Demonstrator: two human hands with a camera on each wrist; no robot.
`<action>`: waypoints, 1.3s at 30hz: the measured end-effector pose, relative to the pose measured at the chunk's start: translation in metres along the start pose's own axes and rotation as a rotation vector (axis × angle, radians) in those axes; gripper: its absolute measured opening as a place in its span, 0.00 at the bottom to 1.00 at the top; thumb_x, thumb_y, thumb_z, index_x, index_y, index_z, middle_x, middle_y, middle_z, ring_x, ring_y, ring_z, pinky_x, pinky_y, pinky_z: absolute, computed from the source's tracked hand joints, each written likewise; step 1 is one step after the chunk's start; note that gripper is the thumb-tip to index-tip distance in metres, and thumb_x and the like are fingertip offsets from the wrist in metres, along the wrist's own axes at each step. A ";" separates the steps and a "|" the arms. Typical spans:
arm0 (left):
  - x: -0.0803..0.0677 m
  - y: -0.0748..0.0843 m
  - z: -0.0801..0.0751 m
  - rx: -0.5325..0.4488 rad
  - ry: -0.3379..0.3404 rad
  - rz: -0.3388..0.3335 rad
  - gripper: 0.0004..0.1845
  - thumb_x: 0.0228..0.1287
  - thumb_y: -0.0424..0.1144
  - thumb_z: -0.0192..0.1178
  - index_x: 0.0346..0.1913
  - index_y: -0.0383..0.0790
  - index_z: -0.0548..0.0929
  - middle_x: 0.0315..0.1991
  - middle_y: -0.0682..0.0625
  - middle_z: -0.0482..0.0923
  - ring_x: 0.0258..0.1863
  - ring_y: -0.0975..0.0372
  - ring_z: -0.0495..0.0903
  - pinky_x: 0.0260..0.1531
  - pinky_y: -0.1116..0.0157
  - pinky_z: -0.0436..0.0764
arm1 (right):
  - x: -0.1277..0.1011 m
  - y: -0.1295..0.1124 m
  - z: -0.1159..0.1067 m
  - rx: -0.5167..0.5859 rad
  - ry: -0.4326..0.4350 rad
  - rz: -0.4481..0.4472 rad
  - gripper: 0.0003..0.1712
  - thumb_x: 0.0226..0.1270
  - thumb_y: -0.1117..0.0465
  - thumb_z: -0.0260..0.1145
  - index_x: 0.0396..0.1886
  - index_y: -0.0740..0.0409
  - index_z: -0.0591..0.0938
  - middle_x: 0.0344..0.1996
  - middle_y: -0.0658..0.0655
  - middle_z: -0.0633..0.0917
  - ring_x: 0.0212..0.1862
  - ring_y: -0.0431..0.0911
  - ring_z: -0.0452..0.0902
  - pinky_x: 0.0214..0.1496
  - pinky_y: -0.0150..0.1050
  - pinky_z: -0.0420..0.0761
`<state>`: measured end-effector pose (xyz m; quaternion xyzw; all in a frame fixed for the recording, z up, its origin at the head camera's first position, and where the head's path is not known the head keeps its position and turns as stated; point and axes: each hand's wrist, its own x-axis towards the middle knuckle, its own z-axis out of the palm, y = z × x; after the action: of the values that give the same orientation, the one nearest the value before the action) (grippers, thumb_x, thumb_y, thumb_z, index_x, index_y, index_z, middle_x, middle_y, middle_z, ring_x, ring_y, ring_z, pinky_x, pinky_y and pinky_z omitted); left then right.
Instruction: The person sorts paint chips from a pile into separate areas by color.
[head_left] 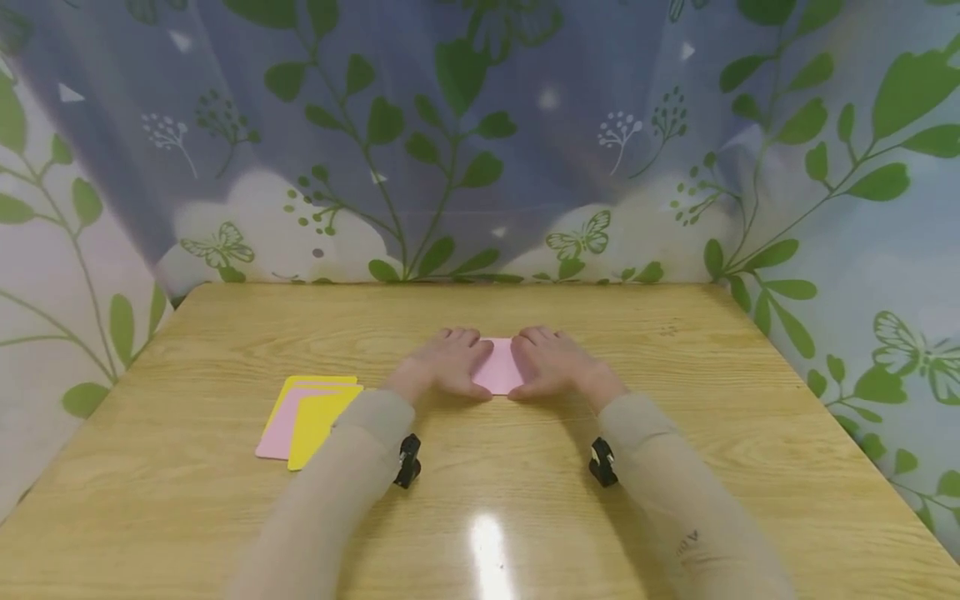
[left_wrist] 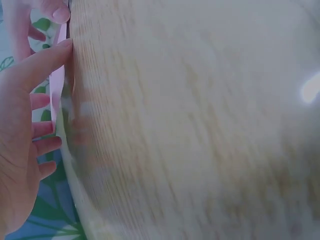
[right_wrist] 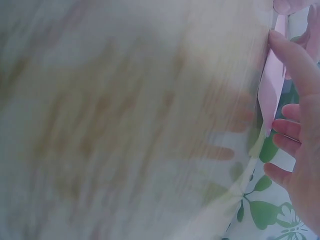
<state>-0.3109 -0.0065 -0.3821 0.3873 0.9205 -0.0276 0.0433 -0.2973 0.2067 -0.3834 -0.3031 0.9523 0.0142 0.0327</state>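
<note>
From where I stood, I saw the left hand (head_left: 450,364) and the right hand (head_left: 553,364) facing each other over the table (head_left: 517,475), with a small pink card (head_left: 497,367) between them. Each hand grasped its own end of that card, thumb along the edge nearer the person and fingers round toward the far edge; the middle stretch showed in the gap between the two hands. The thumb tips sat close to each other, and in both wrist views the card appeared almost edge-on beside the thumbs. Out to the left of the left hand, and nearer the person, three more cards lay overlapping: a lower yellow card (head_left: 321,380), a second pink card (head_left: 283,427) across it, and an upper yellow card (head_left: 315,429) on top, partly hidden by the left sleeve (head_left: 330,500). The right sleeve (head_left: 686,492) carried some dark marks. A black device (head_left: 408,461) sat by the left wrist, and a matching one (head_left: 602,462) by the right. Beyond both hands hung a cloth (head_left: 412,108) printed with green leaves and butterflies.
</note>
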 end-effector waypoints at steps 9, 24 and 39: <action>-0.007 -0.013 0.001 -0.020 0.003 -0.028 0.47 0.52 0.68 0.55 0.68 0.40 0.61 0.66 0.41 0.60 0.66 0.50 0.56 0.64 0.50 0.53 | 0.005 -0.004 0.000 0.017 -0.012 0.006 0.53 0.52 0.31 0.60 0.66 0.64 0.62 0.63 0.64 0.64 0.65 0.57 0.57 0.62 0.59 0.60; -0.084 -0.064 -0.013 0.061 0.169 -0.108 0.35 0.57 0.62 0.56 0.55 0.34 0.74 0.53 0.42 0.74 0.55 0.48 0.70 0.59 0.47 0.60 | 0.026 -0.055 -0.024 -0.106 0.079 -0.048 0.38 0.62 0.41 0.56 0.64 0.62 0.67 0.59 0.60 0.71 0.62 0.55 0.64 0.60 0.53 0.65; -0.172 -0.077 0.006 0.074 0.170 -0.103 0.35 0.50 0.61 0.62 0.51 0.34 0.76 0.47 0.44 0.76 0.51 0.49 0.73 0.55 0.45 0.65 | 0.049 -0.136 -0.027 -0.134 0.076 -0.236 0.41 0.60 0.37 0.58 0.65 0.56 0.66 0.61 0.55 0.70 0.63 0.49 0.62 0.60 0.49 0.66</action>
<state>-0.2461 -0.1831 -0.3694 0.3416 0.9380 -0.0309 -0.0506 -0.2600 0.0659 -0.3611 -0.4147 0.9075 0.0623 -0.0222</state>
